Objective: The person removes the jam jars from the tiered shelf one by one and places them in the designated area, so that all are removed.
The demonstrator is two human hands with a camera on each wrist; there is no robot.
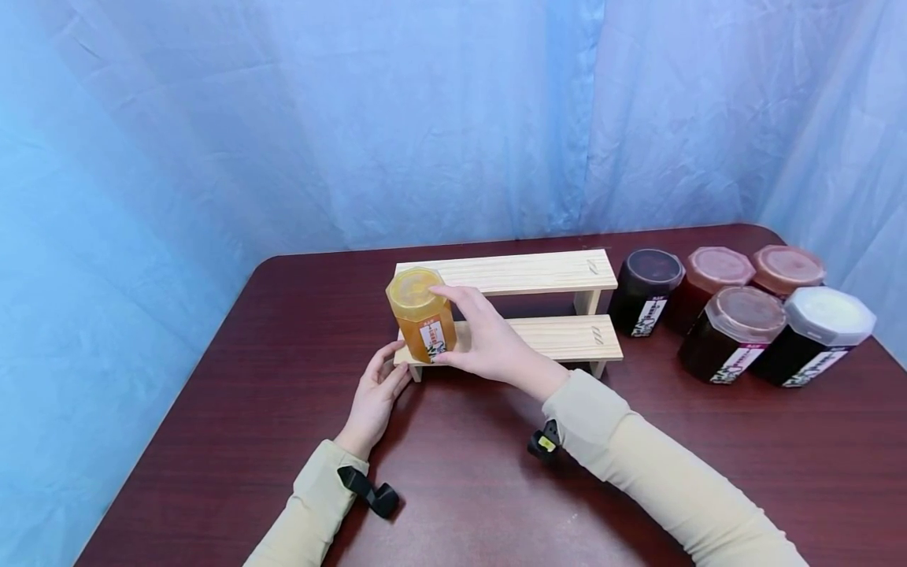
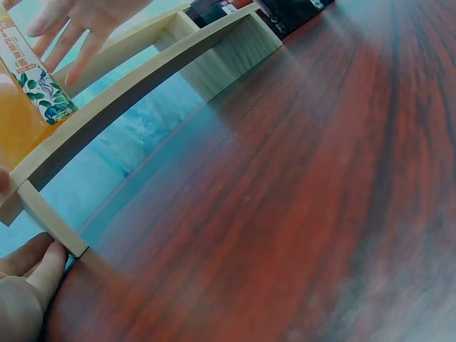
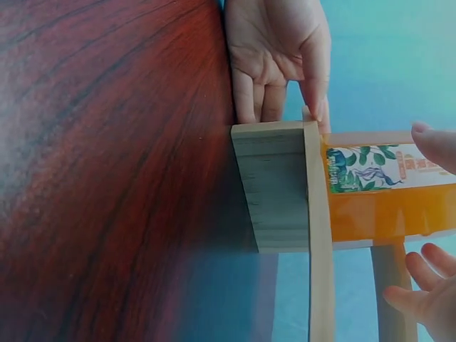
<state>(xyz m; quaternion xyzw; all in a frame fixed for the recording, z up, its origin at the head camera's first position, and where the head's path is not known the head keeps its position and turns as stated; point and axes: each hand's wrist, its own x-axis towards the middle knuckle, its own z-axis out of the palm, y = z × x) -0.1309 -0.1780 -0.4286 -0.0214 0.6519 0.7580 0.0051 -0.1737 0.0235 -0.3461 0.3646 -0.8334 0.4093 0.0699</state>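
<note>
An octagonal jar of orange-yellow contents (image 1: pixel 412 327), with a yellowish lid and a printed label, stands on the left end of the lower board of a two-tier wooden shelf (image 1: pixel 546 339). My right hand (image 1: pixel 489 339) is at the jar's right side, thumb near the label and forefinger by the lid. In the right wrist view its fingers (image 3: pixel 420 292) are spread and stand off the jar. My left hand (image 1: pixel 379 390) holds the lower tier's left end, its thumb and fingers around the end leg (image 2: pixel 53 217).
Right of the shelf stand several dark-filled octagonal jars: one with a dark lid (image 1: pixel 652 268), others with pinkish lids (image 1: pixel 721 266), and one with a white lid (image 1: pixel 831 315). They sit on the dark red wooden table (image 1: pixel 283 331). Blue curtains (image 1: pixel 425 118) hang behind.
</note>
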